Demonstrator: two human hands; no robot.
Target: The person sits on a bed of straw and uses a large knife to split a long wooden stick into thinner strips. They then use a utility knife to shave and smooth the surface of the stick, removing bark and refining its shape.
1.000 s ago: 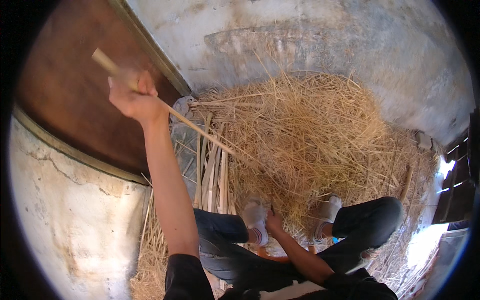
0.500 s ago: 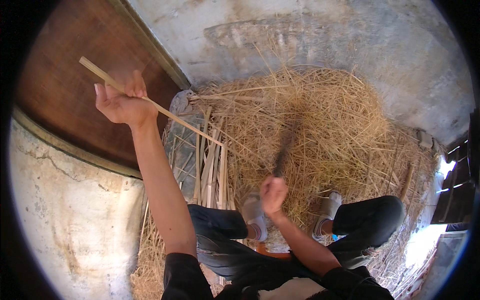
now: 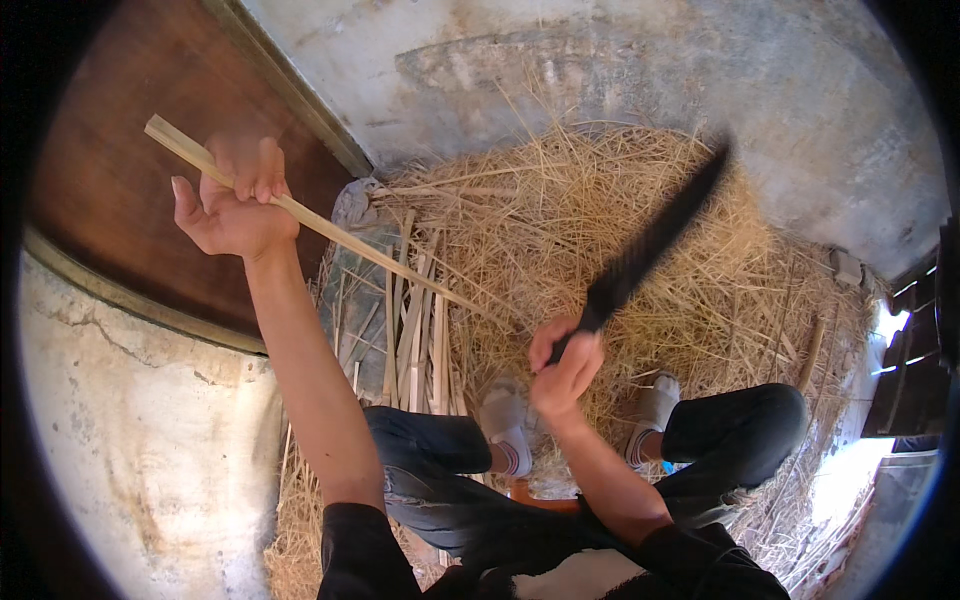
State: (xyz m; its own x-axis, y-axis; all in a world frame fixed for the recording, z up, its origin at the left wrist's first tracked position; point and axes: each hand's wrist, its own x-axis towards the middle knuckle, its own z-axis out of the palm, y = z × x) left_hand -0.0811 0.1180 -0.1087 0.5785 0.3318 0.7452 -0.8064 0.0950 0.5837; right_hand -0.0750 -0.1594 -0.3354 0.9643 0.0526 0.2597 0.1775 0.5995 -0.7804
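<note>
My left hand (image 3: 245,218) is raised at the upper left, palm up, with its fingers curled over a long pale split-bamboo strip (image 3: 350,243). Its thumb sticks out to the side. The strip slants down to the right, and its far tip ends over the straw in front of my feet. In my right hand (image 3: 570,368) is the handle of a large knife with a broad dark blade (image 3: 655,240). The blade points up and to the right, slightly blurred, apart from the strip.
Several loose bamboo strips (image 3: 412,340) lie left of my feet. A heap of dry straw (image 3: 520,225) covers the floor up to the stained wall (image 3: 560,60). A brown door panel (image 3: 120,140) stands at the left. My shoes (image 3: 505,410) rest on the straw.
The knife has swung from near the strip's tip up and to the right, turning its broad side into view. My right hand moved slightly right. The left hand shifted a little left with the strip.
</note>
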